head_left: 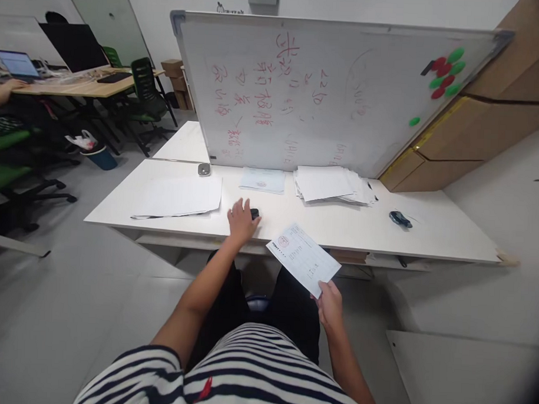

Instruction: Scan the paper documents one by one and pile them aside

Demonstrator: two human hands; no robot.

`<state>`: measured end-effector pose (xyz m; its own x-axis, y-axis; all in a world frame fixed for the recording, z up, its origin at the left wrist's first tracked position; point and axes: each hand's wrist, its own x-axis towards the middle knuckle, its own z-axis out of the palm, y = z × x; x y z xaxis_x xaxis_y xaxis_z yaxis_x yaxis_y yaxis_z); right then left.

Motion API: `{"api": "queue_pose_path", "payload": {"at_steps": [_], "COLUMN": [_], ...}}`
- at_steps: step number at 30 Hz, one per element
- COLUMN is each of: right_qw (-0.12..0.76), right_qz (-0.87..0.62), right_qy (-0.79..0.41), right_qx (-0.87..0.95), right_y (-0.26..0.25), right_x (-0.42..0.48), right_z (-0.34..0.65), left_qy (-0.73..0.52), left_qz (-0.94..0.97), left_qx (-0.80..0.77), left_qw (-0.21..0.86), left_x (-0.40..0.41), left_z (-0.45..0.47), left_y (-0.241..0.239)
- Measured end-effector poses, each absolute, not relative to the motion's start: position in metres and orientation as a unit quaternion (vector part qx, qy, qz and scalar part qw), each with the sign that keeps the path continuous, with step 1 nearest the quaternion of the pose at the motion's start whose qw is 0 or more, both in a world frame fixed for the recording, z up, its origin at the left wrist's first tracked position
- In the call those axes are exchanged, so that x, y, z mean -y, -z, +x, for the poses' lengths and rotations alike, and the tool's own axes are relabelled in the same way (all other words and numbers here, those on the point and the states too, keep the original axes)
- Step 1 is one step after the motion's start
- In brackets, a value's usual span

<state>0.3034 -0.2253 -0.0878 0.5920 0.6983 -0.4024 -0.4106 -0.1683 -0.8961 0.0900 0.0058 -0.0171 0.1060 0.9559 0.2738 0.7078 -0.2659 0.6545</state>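
Note:
My right hand (330,301) pinches the lower corner of a pale printed form (305,259), which is tilted in front of the desk edge. A red round stamp and handwriting show on this form. My left hand (242,221) is over the front of the white desk (278,217), fingers spread. Close by its thumb and forefinger is a small black object (254,214); whether they touch is unclear, and its kind cannot be made out. Behind it lie several pale blue forms (262,181), the top one bearing a red stamp.
White sheets (179,197) lie at the left, beside a small grey square object (204,169). A stack of papers (327,183) is right of centre, a dark blue item (400,219) farther right. Behind the desk stand a whiteboard (264,101) and cardboard boxes (479,127).

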Motion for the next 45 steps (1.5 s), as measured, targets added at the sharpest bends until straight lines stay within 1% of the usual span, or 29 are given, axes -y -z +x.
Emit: {"api": "queue_pose_path", "payload": {"at_steps": [1,3,5,8,11,14,20,26,31,39,42,45], "right_qw": [0.642,0.658,0.676,0.692,0.685,0.679,0.663,0.650,0.642,0.636,0.621,0.585], "right_qz": [-0.626,-0.616,-0.597,-0.570,-0.559,-0.550,-0.542,-0.561,-0.575,-0.575,-0.576,-0.572], "right_qy": [-0.429,-0.420,-0.417,-0.422,-0.441,-0.461,-0.489,-0.473,-0.466,-0.469,-0.478,-0.511], "right_qx": [0.111,0.106,0.109,0.134,0.154,0.157,0.165,0.196,0.200,0.211,0.232,0.263], "right_y": [0.084,0.076,0.069,0.063,0.060,0.059,0.059,0.056,0.052,0.051,0.050,0.048], "right_x": [0.229,0.234,0.234,0.230,0.218,0.202,0.173,0.163,0.168,0.169,0.164,0.159], "right_z": [0.303,0.302,0.301,0.299,0.294,0.288,0.278,0.277,0.287,0.285,0.281,0.277], "left_qy": [-0.304,-0.222,-0.193,-0.230,-0.255,-0.264,-0.266,-0.251,-0.267,-0.271,-0.265,-0.239], "left_qz": [0.730,0.759,0.787,0.818,0.818,0.808,0.815,0.809,0.793,0.796,0.803,0.816], "left_qx": [-0.588,-0.583,-0.549,-0.476,-0.442,-0.437,-0.422,-0.419,-0.414,-0.415,-0.414,-0.408], "left_qw": [0.167,0.187,0.206,0.225,0.267,0.292,0.296,0.325,0.358,0.347,0.337,0.331], "left_x": [-0.021,-0.044,-0.053,-0.051,-0.044,-0.040,-0.037,-0.036,-0.034,-0.039,-0.041,-0.040], "left_z": [0.082,0.070,0.059,0.047,0.039,0.037,0.038,0.037,0.035,0.037,0.037,0.039], "left_y": [0.017,0.021,0.026,0.027,0.023,0.019,0.019,0.016,0.010,0.018,0.021,0.019]}}
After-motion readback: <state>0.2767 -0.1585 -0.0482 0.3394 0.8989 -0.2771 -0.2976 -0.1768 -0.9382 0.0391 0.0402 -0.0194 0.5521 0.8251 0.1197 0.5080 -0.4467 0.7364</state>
